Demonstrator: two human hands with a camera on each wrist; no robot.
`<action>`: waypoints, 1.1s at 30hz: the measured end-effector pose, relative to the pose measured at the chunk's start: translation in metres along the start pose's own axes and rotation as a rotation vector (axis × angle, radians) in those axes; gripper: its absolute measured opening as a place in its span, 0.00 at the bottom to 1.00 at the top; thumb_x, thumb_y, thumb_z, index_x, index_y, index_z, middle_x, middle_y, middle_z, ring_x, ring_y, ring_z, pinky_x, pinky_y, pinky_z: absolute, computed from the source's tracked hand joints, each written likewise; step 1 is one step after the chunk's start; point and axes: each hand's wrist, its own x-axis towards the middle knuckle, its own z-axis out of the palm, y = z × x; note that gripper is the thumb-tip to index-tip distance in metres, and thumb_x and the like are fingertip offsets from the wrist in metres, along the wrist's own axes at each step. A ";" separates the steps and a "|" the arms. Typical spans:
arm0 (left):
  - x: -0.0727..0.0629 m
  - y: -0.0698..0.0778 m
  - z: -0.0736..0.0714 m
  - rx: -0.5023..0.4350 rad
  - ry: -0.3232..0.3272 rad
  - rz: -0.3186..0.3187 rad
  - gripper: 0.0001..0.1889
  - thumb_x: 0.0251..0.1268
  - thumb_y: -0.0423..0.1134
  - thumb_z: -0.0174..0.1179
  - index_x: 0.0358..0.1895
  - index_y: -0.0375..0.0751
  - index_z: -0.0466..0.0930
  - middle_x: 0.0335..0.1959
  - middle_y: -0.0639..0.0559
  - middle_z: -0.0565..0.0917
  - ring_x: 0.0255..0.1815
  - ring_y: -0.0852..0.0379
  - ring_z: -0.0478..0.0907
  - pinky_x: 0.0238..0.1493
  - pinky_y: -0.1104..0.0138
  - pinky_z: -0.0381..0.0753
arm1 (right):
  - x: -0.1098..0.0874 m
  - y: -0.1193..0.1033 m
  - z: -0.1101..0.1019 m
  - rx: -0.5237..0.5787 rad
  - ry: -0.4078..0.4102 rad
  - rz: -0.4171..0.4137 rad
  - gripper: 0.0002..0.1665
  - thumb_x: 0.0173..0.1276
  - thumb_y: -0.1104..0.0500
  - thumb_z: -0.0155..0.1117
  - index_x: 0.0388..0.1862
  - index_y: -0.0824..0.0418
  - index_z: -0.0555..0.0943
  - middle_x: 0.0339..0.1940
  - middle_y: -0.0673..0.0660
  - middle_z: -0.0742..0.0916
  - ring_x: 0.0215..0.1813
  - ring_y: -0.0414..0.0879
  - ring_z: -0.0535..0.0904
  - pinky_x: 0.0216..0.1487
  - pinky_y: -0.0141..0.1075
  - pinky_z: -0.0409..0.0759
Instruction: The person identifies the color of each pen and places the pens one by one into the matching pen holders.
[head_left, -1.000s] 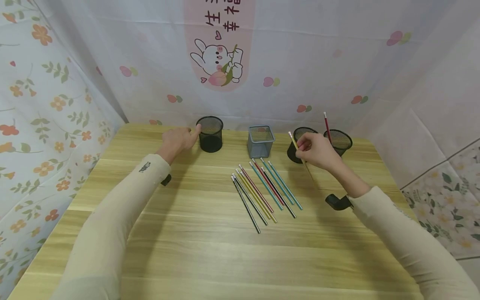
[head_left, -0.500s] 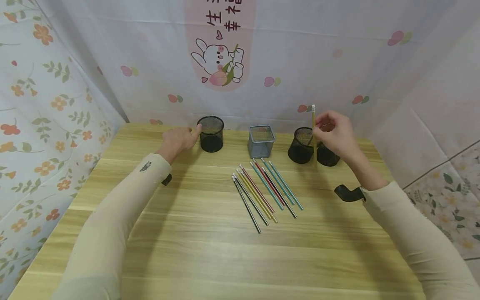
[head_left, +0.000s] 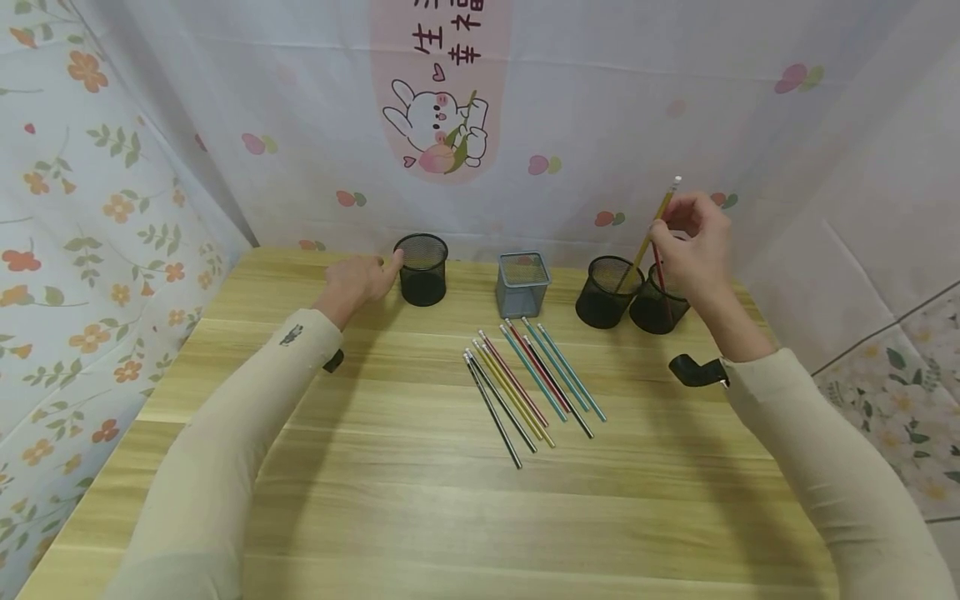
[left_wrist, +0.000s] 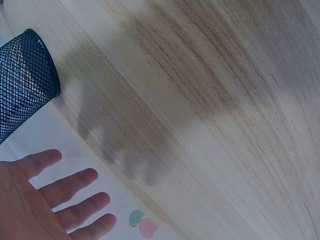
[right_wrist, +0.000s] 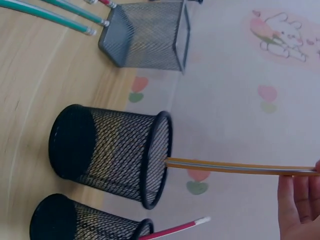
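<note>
My right hand (head_left: 701,243) pinches a yellow pencil (right_wrist: 240,168) near its white eraser end. The pencil leans, and its lower end reaches into the mouth of a round black mesh pen cup (head_left: 598,307). Just right of that cup stands a second black mesh cup (head_left: 654,315) with a red pencil (right_wrist: 175,230) in it; my right hand partly covers this cup in the head view. At the left, my left hand (head_left: 358,279) has its fingers extended, with the thumb at the rim of another black mesh cup (head_left: 422,285).
A square grey mesh holder (head_left: 522,293) stands between the black cups. In front of it, several black, yellow, red and blue pencils (head_left: 566,371) lie on the wooden table (head_left: 420,517). A printed curtain (head_left: 315,125) hangs behind the table.
My right hand has carried the yellow pencil rightward and up from in front of the cup, then brought its lower end into the cup's mouth. My left hand stays put.
</note>
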 end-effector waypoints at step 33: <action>0.000 0.002 -0.001 0.020 -0.021 -0.007 0.52 0.70 0.73 0.09 0.79 0.38 0.60 0.70 0.27 0.68 0.61 0.27 0.72 0.53 0.40 0.73 | 0.005 0.082 0.023 -0.207 -0.228 0.063 0.06 0.67 0.71 0.60 0.42 0.71 0.75 0.40 0.65 0.83 0.38 0.41 0.78 0.40 0.26 0.74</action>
